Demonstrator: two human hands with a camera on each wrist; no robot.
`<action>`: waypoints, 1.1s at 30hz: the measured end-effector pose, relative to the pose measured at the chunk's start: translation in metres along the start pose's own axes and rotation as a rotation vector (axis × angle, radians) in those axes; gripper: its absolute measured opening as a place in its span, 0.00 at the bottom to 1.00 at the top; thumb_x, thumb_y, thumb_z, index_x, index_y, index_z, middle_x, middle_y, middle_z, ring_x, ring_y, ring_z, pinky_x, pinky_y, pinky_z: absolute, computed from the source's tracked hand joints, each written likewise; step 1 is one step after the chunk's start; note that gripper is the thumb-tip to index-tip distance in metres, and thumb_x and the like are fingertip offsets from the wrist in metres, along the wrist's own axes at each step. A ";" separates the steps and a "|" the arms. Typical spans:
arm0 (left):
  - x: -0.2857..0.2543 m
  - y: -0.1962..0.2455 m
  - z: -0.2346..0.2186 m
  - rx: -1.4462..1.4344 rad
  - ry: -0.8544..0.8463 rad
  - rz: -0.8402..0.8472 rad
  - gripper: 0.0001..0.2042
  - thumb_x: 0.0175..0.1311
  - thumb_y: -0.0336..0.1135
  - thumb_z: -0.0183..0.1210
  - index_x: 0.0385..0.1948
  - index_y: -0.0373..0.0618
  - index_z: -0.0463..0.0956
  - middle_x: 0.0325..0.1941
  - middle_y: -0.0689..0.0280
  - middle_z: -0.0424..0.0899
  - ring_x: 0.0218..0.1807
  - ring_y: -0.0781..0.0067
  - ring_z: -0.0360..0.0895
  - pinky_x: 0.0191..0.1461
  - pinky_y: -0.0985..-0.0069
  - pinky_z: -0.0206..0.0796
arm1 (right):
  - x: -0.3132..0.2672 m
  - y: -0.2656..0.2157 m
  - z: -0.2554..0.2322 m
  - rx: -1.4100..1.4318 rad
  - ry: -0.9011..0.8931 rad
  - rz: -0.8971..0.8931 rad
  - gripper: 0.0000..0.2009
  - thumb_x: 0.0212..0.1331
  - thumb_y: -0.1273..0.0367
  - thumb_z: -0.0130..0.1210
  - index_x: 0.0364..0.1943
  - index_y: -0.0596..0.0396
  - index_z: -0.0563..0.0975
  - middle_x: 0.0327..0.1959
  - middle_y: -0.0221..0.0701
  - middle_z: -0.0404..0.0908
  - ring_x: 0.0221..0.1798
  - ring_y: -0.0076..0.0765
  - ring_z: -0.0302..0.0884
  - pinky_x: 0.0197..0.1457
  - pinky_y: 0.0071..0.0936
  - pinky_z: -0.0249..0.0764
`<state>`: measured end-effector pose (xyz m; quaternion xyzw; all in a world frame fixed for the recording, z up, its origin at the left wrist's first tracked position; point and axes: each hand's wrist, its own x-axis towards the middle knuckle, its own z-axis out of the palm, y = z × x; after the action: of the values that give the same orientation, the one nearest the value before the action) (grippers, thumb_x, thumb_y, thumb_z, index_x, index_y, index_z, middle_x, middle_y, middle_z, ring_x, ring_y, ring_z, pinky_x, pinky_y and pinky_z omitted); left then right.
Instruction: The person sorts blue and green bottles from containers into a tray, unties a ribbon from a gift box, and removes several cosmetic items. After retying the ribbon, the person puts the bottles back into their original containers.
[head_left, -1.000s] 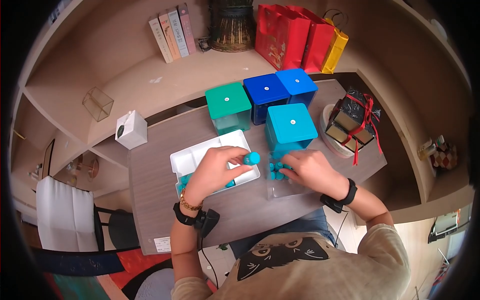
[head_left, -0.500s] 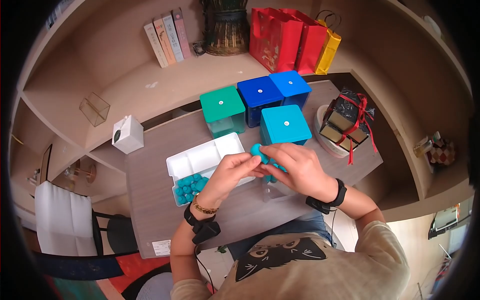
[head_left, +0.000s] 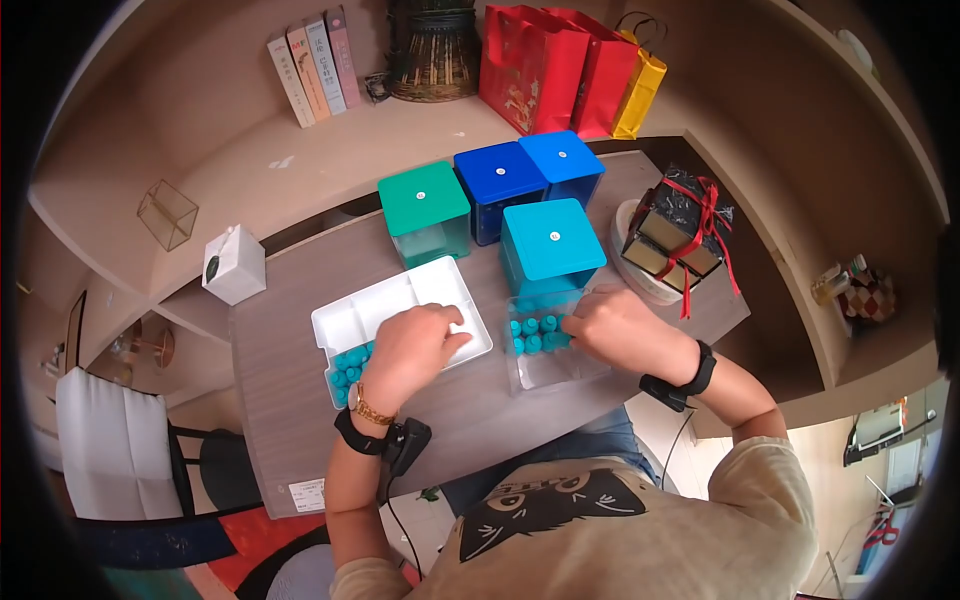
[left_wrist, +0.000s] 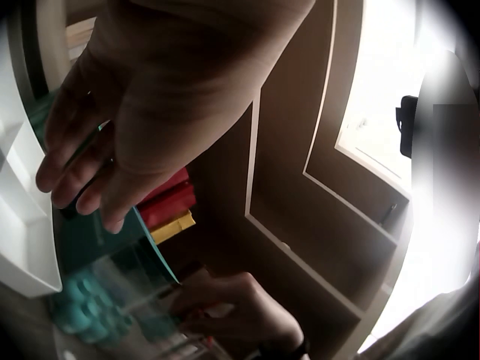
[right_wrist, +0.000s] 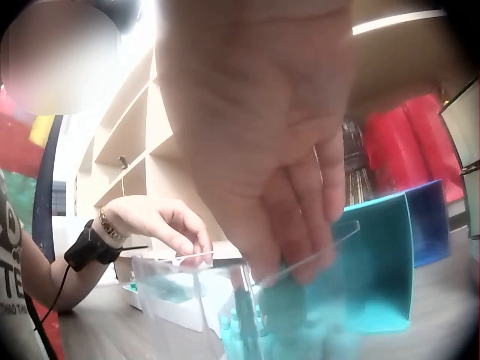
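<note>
My left hand [head_left: 408, 350] hovers over the white divided tray [head_left: 468, 300], its fingers loosely bent with nothing between them. Small teal bottles [head_left: 348, 370] fill the tray's near left compartment, partly hidden by that hand. My right hand [head_left: 622, 325] reaches down into a clear plastic box [head_left: 540, 375] on the table. In the right wrist view its fingertips pinch the top of a teal bottle [right_wrist: 288, 301], seen blurred through the box wall. Several more teal bottles [head_left: 532, 334] stand upright in rows inside that box, left of the hand.
Behind the clear box stands a teal-lidded box [head_left: 553, 240]. Green [head_left: 424, 195], dark blue [head_left: 500, 175] and bright blue [head_left: 562, 155] lidded boxes sit farther back. Ribboned black boxes [head_left: 680, 228] are at the right, a white cube box [head_left: 235, 268] at the left.
Both hands met at one teal bottle half a second ago. Since then they have parted: the left went back over the tray, the right lowered into the clear box with a bottle.
</note>
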<state>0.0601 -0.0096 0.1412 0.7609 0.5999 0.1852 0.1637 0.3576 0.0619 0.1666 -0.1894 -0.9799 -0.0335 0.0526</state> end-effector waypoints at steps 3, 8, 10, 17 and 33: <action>0.000 -0.020 0.013 0.236 0.002 -0.062 0.11 0.59 0.40 0.68 0.40 0.46 0.86 0.34 0.57 0.87 0.39 0.55 0.85 0.42 0.60 0.75 | 0.004 -0.002 0.017 -0.136 -0.026 -0.039 0.04 0.42 0.72 0.62 0.24 0.51 0.80 0.20 0.31 0.80 0.34 0.36 0.82 0.44 0.34 0.73; 0.002 -0.024 0.014 0.354 -0.180 -0.161 0.14 0.54 0.41 0.71 0.40 0.48 0.87 0.34 0.57 0.87 0.41 0.55 0.86 0.43 0.60 0.76 | 0.009 -0.004 0.034 -0.279 -0.046 -0.027 0.03 0.40 0.71 0.62 0.19 0.47 0.79 0.19 0.28 0.79 0.33 0.32 0.80 0.45 0.29 0.69; 0.003 -0.029 0.021 0.363 -0.175 -0.153 0.14 0.53 0.42 0.72 0.40 0.49 0.88 0.34 0.57 0.88 0.41 0.55 0.86 0.44 0.61 0.76 | 0.009 -0.005 0.041 -0.323 -0.054 -0.010 0.03 0.40 0.71 0.63 0.19 0.46 0.79 0.19 0.26 0.79 0.33 0.32 0.80 0.44 0.29 0.68; 0.012 -0.029 0.029 0.345 -0.272 -0.158 0.15 0.53 0.44 0.72 0.39 0.49 0.88 0.34 0.57 0.88 0.42 0.54 0.86 0.44 0.60 0.76 | 0.008 -0.008 0.052 -0.326 -0.083 0.016 0.02 0.42 0.70 0.63 0.22 0.47 0.82 0.20 0.26 0.80 0.34 0.32 0.80 0.46 0.28 0.68; 0.012 -0.055 0.026 0.146 -0.353 -0.058 0.27 0.46 0.31 0.74 0.50 0.41 0.75 0.37 0.55 0.88 0.44 0.49 0.85 0.46 0.60 0.76 | 0.015 -0.018 0.009 0.009 0.096 0.116 0.08 0.48 0.71 0.65 0.32 0.53 0.78 0.29 0.31 0.80 0.39 0.39 0.81 0.41 0.35 0.76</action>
<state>0.0283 0.0141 0.0933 0.7739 0.5953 0.0000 0.2160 0.3362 0.0518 0.1590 -0.2437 -0.9638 -0.0352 0.1022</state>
